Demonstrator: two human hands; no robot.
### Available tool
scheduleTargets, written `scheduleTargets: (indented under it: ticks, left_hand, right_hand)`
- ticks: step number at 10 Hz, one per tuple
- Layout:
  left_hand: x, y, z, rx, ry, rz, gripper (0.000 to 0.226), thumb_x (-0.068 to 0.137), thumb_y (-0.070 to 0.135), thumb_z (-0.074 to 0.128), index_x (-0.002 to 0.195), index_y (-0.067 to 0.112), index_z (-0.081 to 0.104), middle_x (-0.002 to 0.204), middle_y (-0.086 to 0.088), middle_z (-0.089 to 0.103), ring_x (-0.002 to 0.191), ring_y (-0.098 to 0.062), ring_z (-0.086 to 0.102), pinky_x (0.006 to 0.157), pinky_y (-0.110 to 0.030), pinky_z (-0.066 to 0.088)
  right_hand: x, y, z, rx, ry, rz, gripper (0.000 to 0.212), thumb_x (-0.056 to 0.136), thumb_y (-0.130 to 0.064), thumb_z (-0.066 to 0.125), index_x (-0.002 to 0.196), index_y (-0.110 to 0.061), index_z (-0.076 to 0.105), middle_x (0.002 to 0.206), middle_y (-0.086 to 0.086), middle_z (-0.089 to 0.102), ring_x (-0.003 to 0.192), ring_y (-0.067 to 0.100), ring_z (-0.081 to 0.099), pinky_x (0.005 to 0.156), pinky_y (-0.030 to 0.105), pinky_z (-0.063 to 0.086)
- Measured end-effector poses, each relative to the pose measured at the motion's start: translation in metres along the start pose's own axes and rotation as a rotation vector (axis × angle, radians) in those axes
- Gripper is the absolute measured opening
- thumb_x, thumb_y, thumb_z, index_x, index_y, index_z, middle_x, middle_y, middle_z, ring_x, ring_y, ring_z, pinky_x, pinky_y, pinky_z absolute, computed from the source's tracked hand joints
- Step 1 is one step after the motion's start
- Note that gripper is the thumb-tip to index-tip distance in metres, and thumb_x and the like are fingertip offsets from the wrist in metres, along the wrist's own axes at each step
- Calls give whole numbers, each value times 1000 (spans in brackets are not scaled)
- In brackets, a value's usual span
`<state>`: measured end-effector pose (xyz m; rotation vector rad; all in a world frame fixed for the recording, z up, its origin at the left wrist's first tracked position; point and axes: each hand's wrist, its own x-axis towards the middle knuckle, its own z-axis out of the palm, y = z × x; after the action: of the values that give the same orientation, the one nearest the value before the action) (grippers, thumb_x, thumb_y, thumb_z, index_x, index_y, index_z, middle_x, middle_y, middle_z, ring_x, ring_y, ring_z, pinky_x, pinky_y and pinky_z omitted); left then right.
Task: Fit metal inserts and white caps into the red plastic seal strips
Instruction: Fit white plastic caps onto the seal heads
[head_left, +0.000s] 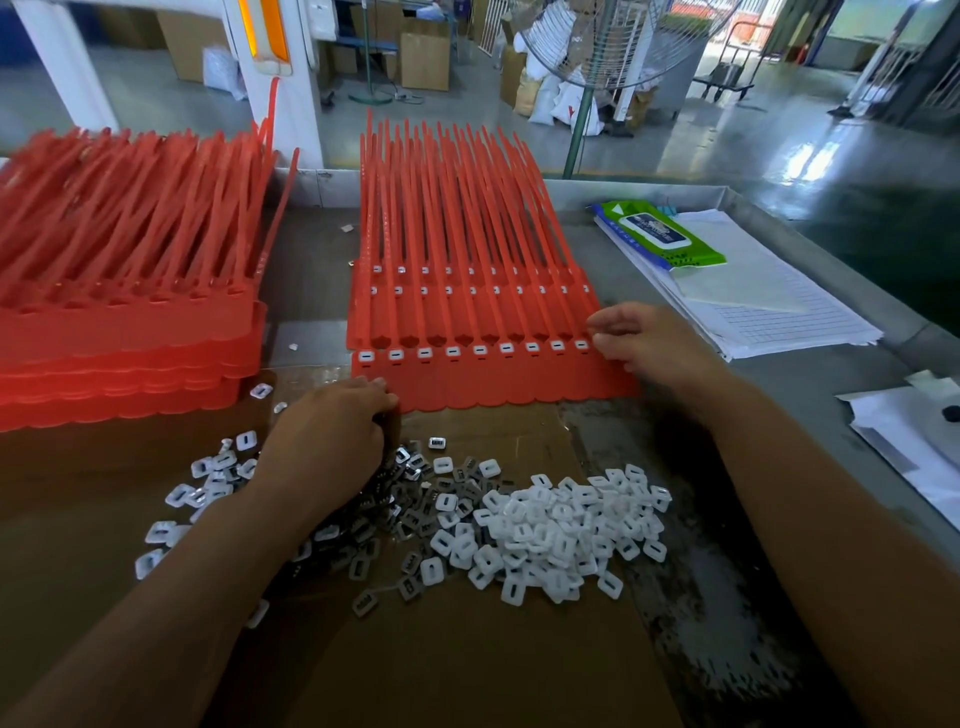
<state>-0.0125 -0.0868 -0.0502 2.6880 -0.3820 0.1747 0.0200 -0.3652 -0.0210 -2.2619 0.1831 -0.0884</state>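
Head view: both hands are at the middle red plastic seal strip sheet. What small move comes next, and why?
Probably the left hand should reach to the left stack of red sheets for a fresh one: every front-row socket of the middle red plastic seal strip sheet already shows a white plastic cap, while the left stack's sockets look empty.

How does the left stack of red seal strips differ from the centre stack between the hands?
The centre stack shows white caps in its sockets; the left stack's visible sockets are bare. The left stack is piled thicker than the centre stack. The left hand and right hand are at the centre stack's edges; neither touches the left stack. Both are red, tails pointing away.
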Motion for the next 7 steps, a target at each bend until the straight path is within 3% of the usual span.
scheduleTargets:
  ticks: [2,3,4,7]
  left_hand:
    - [0,-2,0,34,-23,12,43,82,2,45,122,15,56,135,2,47,126,-15,42,105,-28,27]
    - [1,-2,0,32,-28,7,43,83,3,45,122,16,55,136,2,47,126,-15,41,105,-29,27]
    - [0,-3,0,33,-34,11,43,83,3,45,123,16,55,136,2,46,126,-15,41,105,-28,27]
    - [-2,-4,0,39,-39,19,42,84,4,45,123,16,55,136,2,46,127,-15,41,106,-29,27]
  right_hand:
    - [-44,-3,-23,-113,-230,11,12,83,-6,64,90,-15,66,78,-3,66,63,3,58,55,7,44]
    - [-61,0,-30,-154,-319,19,12,78,-3,68,86,-13,68,64,-8,65,51,-6,55,53,4,42]
    - [-74,3,-30,-202,-364,-5,16,74,-5,73,78,-20,68,63,-12,64,53,-10,55,56,2,40]
    - [-82,8,-21,-254,-419,-16,21,70,-4,76,69,-22,65,71,0,68,60,3,60,66,20,49]
